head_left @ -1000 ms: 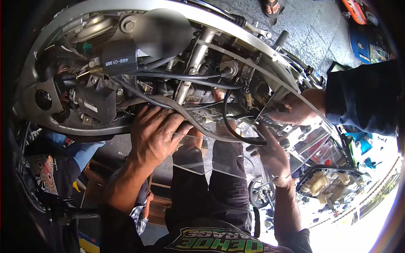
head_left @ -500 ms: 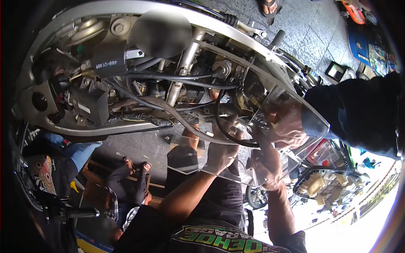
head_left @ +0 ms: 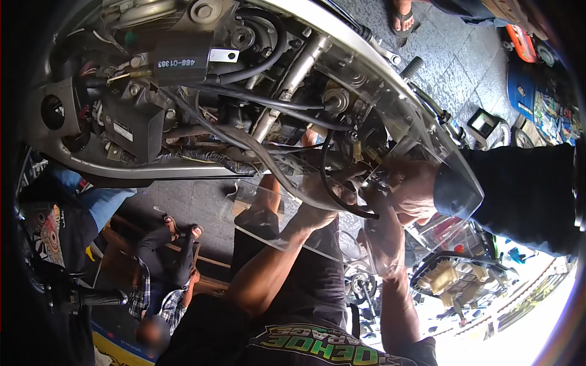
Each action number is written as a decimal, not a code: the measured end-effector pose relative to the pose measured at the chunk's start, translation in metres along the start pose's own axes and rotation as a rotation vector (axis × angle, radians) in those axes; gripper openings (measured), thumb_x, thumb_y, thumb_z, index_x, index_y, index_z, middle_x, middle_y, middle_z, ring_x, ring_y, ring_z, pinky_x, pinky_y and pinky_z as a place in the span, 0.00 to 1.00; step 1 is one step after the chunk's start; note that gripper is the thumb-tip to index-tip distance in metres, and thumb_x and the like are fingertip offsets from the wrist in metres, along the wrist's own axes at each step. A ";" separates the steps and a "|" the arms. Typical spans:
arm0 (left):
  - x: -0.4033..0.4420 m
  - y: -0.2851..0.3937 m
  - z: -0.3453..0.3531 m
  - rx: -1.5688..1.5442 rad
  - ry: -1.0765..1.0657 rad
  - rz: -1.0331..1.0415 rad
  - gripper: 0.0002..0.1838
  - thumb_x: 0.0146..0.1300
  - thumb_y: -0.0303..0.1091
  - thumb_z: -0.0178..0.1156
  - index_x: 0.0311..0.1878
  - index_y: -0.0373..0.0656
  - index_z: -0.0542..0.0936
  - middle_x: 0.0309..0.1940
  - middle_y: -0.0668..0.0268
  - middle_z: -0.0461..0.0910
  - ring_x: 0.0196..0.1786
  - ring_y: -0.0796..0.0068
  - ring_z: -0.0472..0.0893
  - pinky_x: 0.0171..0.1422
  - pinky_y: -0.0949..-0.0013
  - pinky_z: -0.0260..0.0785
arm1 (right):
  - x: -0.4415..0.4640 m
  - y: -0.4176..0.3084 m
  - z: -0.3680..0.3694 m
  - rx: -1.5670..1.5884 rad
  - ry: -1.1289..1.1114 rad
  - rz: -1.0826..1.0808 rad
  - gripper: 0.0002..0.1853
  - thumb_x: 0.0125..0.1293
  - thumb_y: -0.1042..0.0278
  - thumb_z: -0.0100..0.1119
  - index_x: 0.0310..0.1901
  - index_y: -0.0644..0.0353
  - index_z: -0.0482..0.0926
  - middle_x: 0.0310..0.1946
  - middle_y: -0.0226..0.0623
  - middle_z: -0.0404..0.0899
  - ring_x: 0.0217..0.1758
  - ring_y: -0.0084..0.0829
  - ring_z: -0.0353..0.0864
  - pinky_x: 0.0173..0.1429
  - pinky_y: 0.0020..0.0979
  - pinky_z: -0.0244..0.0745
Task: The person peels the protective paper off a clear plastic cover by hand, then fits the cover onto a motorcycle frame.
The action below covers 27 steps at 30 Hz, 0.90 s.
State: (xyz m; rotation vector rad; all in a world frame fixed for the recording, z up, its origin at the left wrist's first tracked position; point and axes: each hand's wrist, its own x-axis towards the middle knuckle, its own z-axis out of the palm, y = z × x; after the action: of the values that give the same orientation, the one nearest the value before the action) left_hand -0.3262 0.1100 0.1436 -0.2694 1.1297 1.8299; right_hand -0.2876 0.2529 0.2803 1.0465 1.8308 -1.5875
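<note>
My left hand (head_left: 320, 201) reaches up from below to the underside of an opened motorcycle (head_left: 284, 107), behind a curved black hose (head_left: 326, 177). Its fingers are curled near small metal parts; what they grip is hidden. To the right, my right hand (head_left: 384, 235) is raised with bent fingers at the same spot, and what lies in them cannot be made out. Another person's hand (head_left: 415, 189), in a dark sleeve (head_left: 513, 198), comes in from the right and works just beside mine. A clear transparent sheet (head_left: 262, 222) overlaps all three hands.
Cables, a black box (head_left: 182, 61) and a wiring loom (head_left: 213, 157) fill the motorcycle's frame. A seated person (head_left: 162, 262) is at lower left beside a wooden bench (head_left: 210, 277). Another person's foot (head_left: 403, 18) stands on the tiles above. Motorcycle parts (head_left: 458, 277) lie at lower right.
The view has shifted a little over the motorcycle. A blurred round patch over its frame is gone, uncovering a black hose. All three hands stay close together at the same spot.
</note>
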 end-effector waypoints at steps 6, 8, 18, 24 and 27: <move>-0.003 0.014 -0.001 0.210 -0.030 0.052 0.24 0.65 0.31 0.65 0.64 0.38 0.77 0.57 0.61 0.83 0.44 0.77 0.83 0.46 0.70 0.79 | 0.003 0.007 0.010 0.195 0.069 -0.024 0.32 0.64 0.75 0.62 0.70 0.65 0.64 0.55 0.46 0.76 0.46 0.31 0.81 0.44 0.29 0.78; -0.001 0.010 -0.002 0.259 -0.054 0.092 0.27 0.65 0.33 0.66 0.67 0.40 0.75 0.57 0.62 0.83 0.45 0.76 0.83 0.50 0.67 0.78 | 0.001 0.005 0.016 0.317 0.058 -0.022 0.29 0.66 0.82 0.58 0.69 0.65 0.65 0.60 0.51 0.74 0.53 0.37 0.83 0.47 0.32 0.80; 0.012 -0.003 -0.007 0.745 -0.062 0.283 0.29 0.66 0.44 0.63 0.69 0.50 0.73 0.47 0.71 0.81 0.42 0.78 0.80 0.51 0.67 0.73 | 0.001 -0.006 0.028 0.419 0.055 -0.163 0.37 0.68 0.75 0.60 0.74 0.71 0.52 0.58 0.50 0.72 0.52 0.35 0.81 0.54 0.33 0.78; 0.013 -0.007 -0.005 0.817 -0.008 0.262 0.24 0.63 0.49 0.66 0.61 0.54 0.78 0.38 0.75 0.82 0.33 0.78 0.81 0.42 0.68 0.73 | 0.000 -0.004 0.029 0.445 0.071 -0.212 0.38 0.67 0.73 0.61 0.73 0.72 0.54 0.61 0.49 0.71 0.58 0.33 0.76 0.59 0.31 0.73; 0.009 0.014 0.001 0.919 0.017 0.219 0.24 0.63 0.49 0.66 0.59 0.49 0.78 0.36 0.73 0.83 0.33 0.77 0.82 0.41 0.67 0.73 | -0.001 -0.013 0.029 0.370 0.103 -0.061 0.38 0.66 0.72 0.62 0.73 0.71 0.55 0.62 0.49 0.70 0.57 0.32 0.75 0.59 0.29 0.72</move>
State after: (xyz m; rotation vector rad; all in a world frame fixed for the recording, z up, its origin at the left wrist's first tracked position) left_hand -0.3419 0.1144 0.1470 0.3875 1.9273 1.2979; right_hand -0.3009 0.2245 0.2832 1.2618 1.6831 -1.9947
